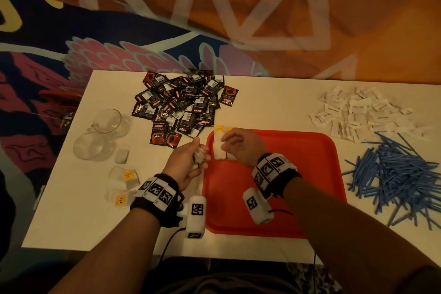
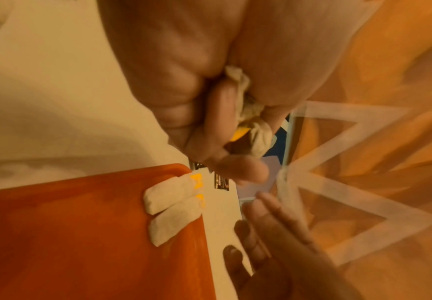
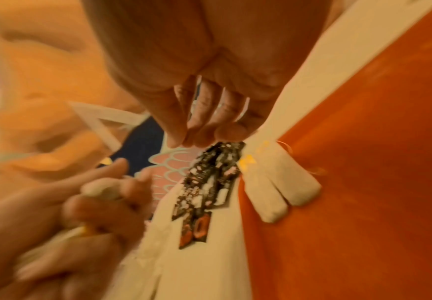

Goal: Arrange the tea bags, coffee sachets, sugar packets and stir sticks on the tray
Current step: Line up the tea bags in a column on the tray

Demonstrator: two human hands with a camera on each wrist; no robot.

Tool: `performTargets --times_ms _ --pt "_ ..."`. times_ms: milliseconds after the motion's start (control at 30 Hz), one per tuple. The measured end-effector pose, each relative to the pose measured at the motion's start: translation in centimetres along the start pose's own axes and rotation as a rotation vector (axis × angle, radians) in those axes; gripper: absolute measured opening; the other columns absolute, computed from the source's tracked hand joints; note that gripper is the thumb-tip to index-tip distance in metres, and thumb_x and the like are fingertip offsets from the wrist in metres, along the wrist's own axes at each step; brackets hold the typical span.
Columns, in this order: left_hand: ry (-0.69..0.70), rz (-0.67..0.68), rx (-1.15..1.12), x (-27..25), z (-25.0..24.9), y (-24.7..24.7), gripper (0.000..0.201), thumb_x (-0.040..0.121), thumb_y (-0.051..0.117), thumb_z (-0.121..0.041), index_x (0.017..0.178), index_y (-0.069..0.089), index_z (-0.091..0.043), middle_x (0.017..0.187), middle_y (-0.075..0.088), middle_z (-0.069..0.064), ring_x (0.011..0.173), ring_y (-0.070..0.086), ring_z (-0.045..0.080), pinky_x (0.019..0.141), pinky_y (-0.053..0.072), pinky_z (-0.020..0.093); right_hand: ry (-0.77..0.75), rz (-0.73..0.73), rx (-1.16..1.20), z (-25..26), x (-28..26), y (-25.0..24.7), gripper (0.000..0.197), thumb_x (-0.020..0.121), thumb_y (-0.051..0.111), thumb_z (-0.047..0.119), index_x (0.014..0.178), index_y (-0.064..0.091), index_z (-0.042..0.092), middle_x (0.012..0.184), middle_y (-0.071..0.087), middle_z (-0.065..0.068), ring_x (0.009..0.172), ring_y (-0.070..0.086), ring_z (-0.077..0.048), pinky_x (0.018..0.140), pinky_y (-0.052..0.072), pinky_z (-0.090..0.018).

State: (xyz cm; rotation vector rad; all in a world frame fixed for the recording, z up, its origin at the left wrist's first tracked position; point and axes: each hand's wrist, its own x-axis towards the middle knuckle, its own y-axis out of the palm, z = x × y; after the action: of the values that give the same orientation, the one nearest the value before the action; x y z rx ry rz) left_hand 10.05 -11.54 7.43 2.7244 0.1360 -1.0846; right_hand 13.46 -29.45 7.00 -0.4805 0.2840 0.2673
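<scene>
Presently: left hand (image 1: 188, 164) grips bunched tea bags (image 2: 251, 113) at tray's (image 1: 310, 174) 9 o'clock | right hand (image 1: 238, 144) loose-fingered, empty, over two tea bags (image 1: 220, 148) at tray's 11 o'clock corner | coffee sachets (image 1: 183, 102) on counter (image 1: 71, 210), 11 o'clock beyond.

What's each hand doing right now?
Left hand: closed around a bunch of tea bags.
Right hand: holding nothing, fingers relaxed over two tea bags on the tray.

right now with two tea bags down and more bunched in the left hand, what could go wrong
1. The left hand grips a crumpled bunch of tea bags; strings or tags may tangle as one is pulled out.
2. The two placed tea bags lie at the red tray corner, yellow tags over the rim; the right hand just above might knock them askew.
</scene>
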Motion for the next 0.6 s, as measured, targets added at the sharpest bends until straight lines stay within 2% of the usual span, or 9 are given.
performTargets --times_ms 67,133,233,300,400,467,533,600 --pt "0.013 0.027 -0.034 -0.3 -0.6 0.6 0.037 0.106 0.042 -0.035 0.091 0.061 -0.006 0.069 0.062 0.01 0.048 0.055 0.015 0.033 0.025 0.015 -0.126 0.052 0.059 1.9 -0.8 -0.4 0.014 0.079 0.077 0.013 0.088 0.072 0.023 0.08 0.069 0.005 0.076 0.066 -0.012 0.071 0.056 -0.028" --pt "0.037 0.048 -0.039 -0.6 -1.2 1.1 0.034 0.106 0.041 -0.034 0.094 0.059 -0.007 0.07 0.06 0.009 0.049 0.055 0.015 0.033 0.024 0.015 -0.185 0.082 0.048 3.8 -1.7 -0.8 0.015 0.077 0.08 0.015 0.09 0.073 0.017 0.081 0.07 0.001 0.075 0.066 -0.015 0.069 0.056 -0.03" --pt "0.091 0.091 -0.039 -1.3 -2.1 2.1 0.031 0.105 0.043 -0.034 0.095 0.058 -0.01 0.065 0.057 0.002 0.041 0.044 0.008 0.032 0.022 0.015 -0.188 0.069 -0.096 5.1 -2.5 -0.8 0.03 0.067 0.087 0.033 0.09 0.071 0.022 0.083 0.069 0.007 0.07 0.06 -0.004 0.066 0.054 -0.022" --pt "0.141 0.128 0.006 -1.9 -2.7 3.0 0.035 0.105 0.041 -0.037 0.093 0.06 -0.011 0.061 0.06 0.0 0.037 0.038 0.005 0.033 0.02 0.015 -0.212 0.03 -0.227 5.3 -2.7 -0.8 0.027 0.069 0.084 0.038 0.089 0.07 0.026 0.084 0.067 0.012 0.069 0.057 0.001 0.064 0.05 -0.018" --pt "0.187 0.148 0.078 -2.6 -3.6 3.6 0.04 0.105 0.04 -0.042 0.09 0.059 -0.01 0.059 0.058 -0.001 0.038 0.044 0.007 0.037 0.018 0.017 -0.161 -0.004 -0.116 5.8 -2.8 -1.6 0.004 0.083 0.074 0.021 0.085 0.07 0.021 0.078 0.065 0.011 0.062 0.059 0.001 0.054 0.042 -0.006" --pt "0.183 0.176 0.056 -2.9 -4.0 3.5 0.039 0.105 0.04 -0.04 0.096 0.058 -0.007 0.068 0.067 0.004 0.047 0.061 0.011 0.034 0.019 0.017 -0.103 -0.048 -0.035 5.8 -2.6 -2.4 0.012 0.083 0.071 0.012 0.078 0.069 0.023 0.075 0.066 0.01 0.062 0.058 0.006 0.055 0.041 -0.002" --pt "0.165 0.19 0.019 -3.0 -4.3 3.1 0.037 0.104 0.043 -0.037 0.105 0.061 -0.005 0.081 0.071 0.01 0.051 0.063 0.014 0.032 0.023 0.015 -0.041 -0.069 0.039 5.7 -2.3 -3.0 0.019 0.081 0.072 0.008 0.074 0.068 0.026 0.072 0.065 0.012 0.064 0.059 0.005 0.061 0.045 -0.009" --pt "0.157 0.175 0.011 -2.9 -4.4 2.7 0.035 0.102 0.047 -0.035 0.11 0.064 -0.006 0.083 0.07 0.01 0.046 0.052 0.011 0.034 0.025 0.014 0.03 -0.042 0.186 5.7 -2.1 -3.3 0.02 0.081 0.071 0.005 0.075 0.067 0.024 0.074 0.068 0.005 0.07 0.063 -0.008 0.064 0.05 -0.022"
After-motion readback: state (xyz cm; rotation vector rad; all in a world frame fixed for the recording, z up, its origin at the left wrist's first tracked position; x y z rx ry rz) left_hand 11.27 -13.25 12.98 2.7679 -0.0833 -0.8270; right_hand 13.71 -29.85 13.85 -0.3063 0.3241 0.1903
